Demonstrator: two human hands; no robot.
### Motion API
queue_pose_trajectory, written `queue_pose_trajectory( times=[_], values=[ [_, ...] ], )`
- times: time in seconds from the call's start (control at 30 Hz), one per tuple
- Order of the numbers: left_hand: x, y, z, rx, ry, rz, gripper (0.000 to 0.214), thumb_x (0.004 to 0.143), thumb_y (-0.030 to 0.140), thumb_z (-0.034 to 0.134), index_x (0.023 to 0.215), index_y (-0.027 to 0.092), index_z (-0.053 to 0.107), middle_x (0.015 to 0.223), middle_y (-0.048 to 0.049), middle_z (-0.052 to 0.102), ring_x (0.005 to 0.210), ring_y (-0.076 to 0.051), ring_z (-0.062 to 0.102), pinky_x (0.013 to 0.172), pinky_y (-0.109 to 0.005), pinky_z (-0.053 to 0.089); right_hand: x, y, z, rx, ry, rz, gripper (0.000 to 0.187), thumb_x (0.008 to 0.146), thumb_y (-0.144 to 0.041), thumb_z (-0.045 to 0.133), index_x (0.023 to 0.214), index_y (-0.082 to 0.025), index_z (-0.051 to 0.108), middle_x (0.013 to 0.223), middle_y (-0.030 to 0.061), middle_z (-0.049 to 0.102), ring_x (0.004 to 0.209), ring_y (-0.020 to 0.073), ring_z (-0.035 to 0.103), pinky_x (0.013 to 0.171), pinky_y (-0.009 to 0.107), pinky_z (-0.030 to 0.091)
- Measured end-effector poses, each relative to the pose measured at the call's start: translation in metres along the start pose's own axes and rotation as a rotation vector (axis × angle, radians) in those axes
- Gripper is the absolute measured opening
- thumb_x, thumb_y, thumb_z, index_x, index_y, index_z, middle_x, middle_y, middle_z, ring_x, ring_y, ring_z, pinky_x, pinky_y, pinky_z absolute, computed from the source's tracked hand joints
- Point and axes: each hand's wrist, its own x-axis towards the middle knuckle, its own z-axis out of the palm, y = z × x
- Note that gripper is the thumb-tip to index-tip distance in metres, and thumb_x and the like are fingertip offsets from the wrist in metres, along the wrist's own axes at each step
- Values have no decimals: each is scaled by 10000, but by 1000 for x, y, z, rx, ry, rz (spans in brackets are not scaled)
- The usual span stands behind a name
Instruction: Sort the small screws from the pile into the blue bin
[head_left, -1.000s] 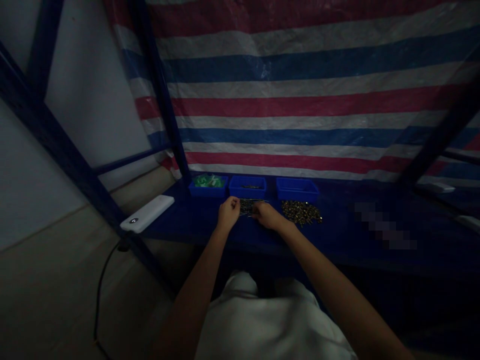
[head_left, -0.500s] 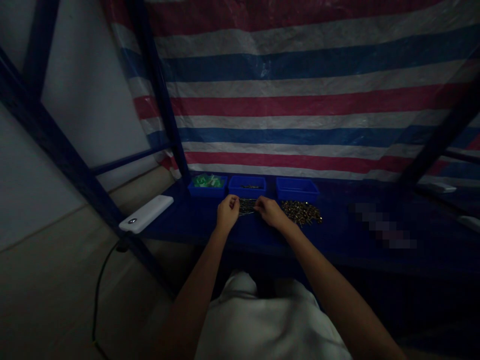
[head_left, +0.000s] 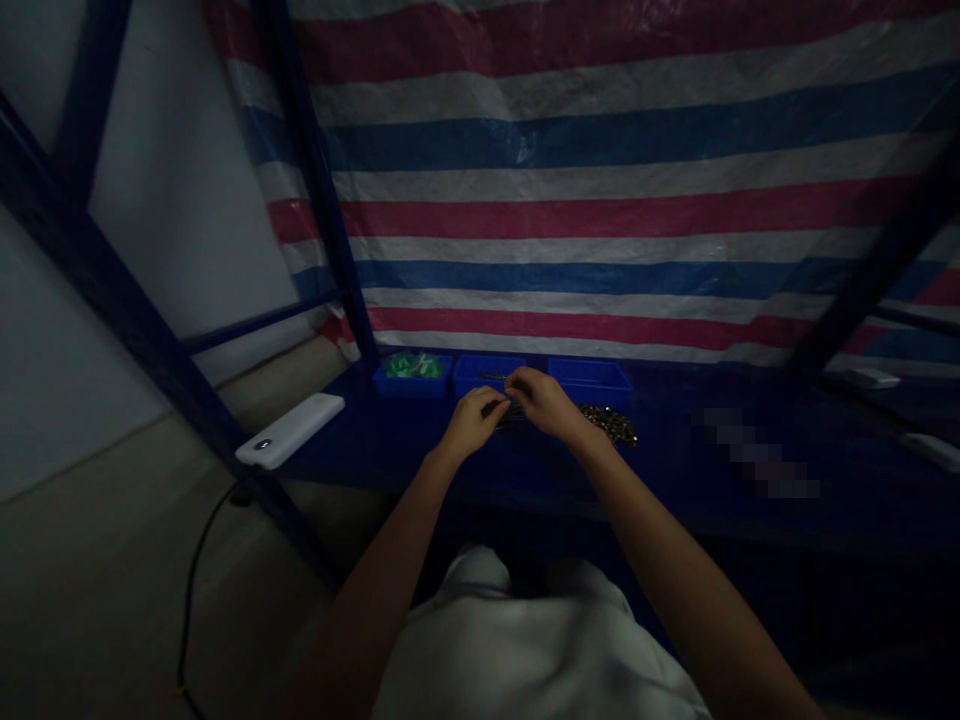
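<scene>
My left hand (head_left: 474,422) and my right hand (head_left: 541,400) meet over the blue table, fingertips pinched close together. What they hold between them is too small and dark to make out. Partly hidden beneath the hands lies a pile of thin metal rods (head_left: 511,416). To the right of my right hand is a heap of small brass-coloured metal pieces (head_left: 611,425), partly covered by my wrist. Just behind the hands stands a blue tray (head_left: 469,375) with a few thin rods in it.
A blue tray (head_left: 386,385) of green-and-white pieces stands at the left, and another blue tray (head_left: 592,378) at the right. A white oblong device (head_left: 292,430) lies at the table's left end. Blue frame posts (head_left: 319,180) and a striped sheet (head_left: 570,220) enclose the back.
My hands have come together and lifted off the rod pile, the left one moving right. The fingertips now meet, where before the rods lay between them. The view has shifted slightly.
</scene>
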Motion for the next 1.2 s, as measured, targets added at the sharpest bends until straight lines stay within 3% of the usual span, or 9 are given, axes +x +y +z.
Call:
queue_pose_trajectory(
  times=[0.17, 0.3, 0.4, 0.57, 0.67, 0.8, 0.93, 1.03, 1.2],
  values=[
    [3, 4, -11, -177, 24, -190, 186, 756, 321, 572, 738, 156, 658, 734, -36, 637, 691, -146, 559, 666, -271, 426, -12, 5, 6, 50, 234, 25, 257, 823, -256, 493, 1064, -176, 535, 925, 62, 610, 725, 141, 555, 725, 288, 448],
    [1, 9, -27, -661, 202, -266, 272, 743, 413, 577, 807, 159, 651, 704, -29, 616, 657, -120, 549, 615, -246, 420, -32, 20, 20, 7, 466, 93, 238, 871, -283, 392, 1015, -171, 545, 935, 84, 609, 825, 173, 567, 754, 310, 457],
    [-3, 10, -31, -856, 252, -279, 285, 738, 425, 574, 806, 156, 637, 680, -23, 595, 618, -100, 536, 579, -229, 410, -44, 30, 32, -44, 396, 65, 227, 867, -257, 390, 992, -159, 552, 927, 94, 613, 855, 184, 573, 797, 326, 451],
    [-5, 6, -18, -427, -100, -494, 126, 685, 246, 610, 661, 127, 644, 568, -8, 587, 542, -99, 521, 525, -214, 380, -48, 31, 36, -74, 380, 51, 261, 870, -237, 383, 1066, -157, 537, 954, 99, 605, 862, 180, 577, 793, 315, 455],
    [-2, 6, -10, -366, -216, -541, 106, 687, 139, 539, 641, 125, 634, 543, 8, 573, 513, -87, 516, 533, -211, 391, -46, 24, 33, -162, 295, -20, 329, 874, -215, 377, 1179, -170, 491, 977, 95, 605, 893, 183, 565, 801, 322, 446],
    [2, 17, -11, -411, -235, -536, 145, 688, 107, 489, 607, 129, 607, 521, 21, 555, 496, -70, 503, 540, -198, 394, -44, 18, 31, -333, 154, -147, 343, 878, -188, 390, 1200, -199, 509, 1000, 85, 624, 904, 193, 556, 777, 332, 421],
    [2, 27, -18, -455, -237, -544, 144, 710, 201, 533, 600, 135, 600, 508, 21, 549, 473, -64, 480, 526, -193, 381, -40, 15, 29, -366, 169, -157, 277, 877, -209, 422, 1086, -174, 601, 868, 83, 656, 802, 186, 566, 735, 327, 405],
    [0, 18, -23, -527, -158, -497, 239, 721, 353, 563, 637, 135, 613, 542, 7, 562, 499, -78, 500, 536, -205, 388, -34, 7, 26, -205, 279, -70, 249, 864, -258, 458, 998, -162, 644, 825, 83, 661, 762, 178, 573, 723, 322, 416],
    [-7, -26, -25, -370, 240, -466, 327, 710, 465, 550, 651, 146, 598, 534, 18, 534, 513, -92, 500, 535, -210, 383, -22, -11, 16, 445, 418, 328, 307, 744, -429, 584, 859, -158, 668, 720, 42, 667, 619, 140, 584, 595, 270, 453]
  ],
)
